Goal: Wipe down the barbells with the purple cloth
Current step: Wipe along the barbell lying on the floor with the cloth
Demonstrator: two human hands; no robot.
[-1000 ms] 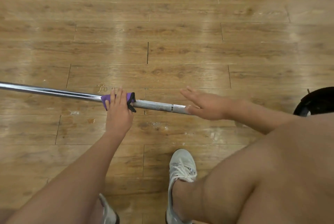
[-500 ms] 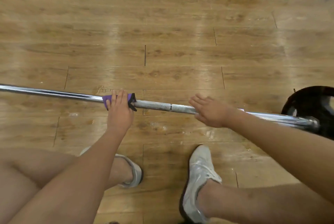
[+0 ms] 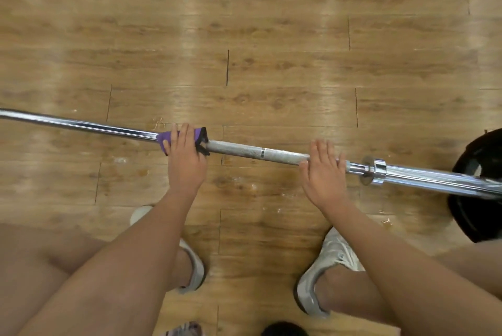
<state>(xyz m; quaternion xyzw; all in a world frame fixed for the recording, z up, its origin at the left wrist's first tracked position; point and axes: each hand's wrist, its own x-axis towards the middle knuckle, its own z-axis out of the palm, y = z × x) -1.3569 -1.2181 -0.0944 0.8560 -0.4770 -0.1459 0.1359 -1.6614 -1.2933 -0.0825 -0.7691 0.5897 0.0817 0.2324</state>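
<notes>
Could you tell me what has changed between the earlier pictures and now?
The right hand, open by the barbell a second ago, came down and now rests across its rough grey part, fingers laid over it, next to the collar. The left hand stayed put, holding the purple cloth on the barbell at the same spot.

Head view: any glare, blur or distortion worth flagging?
Head view: pale glare streaks cross the wooden floor; the barbell carries bright highlights; the far floor looks soft; the left hand on the purple cloth and the right hand are sharp.
</notes>
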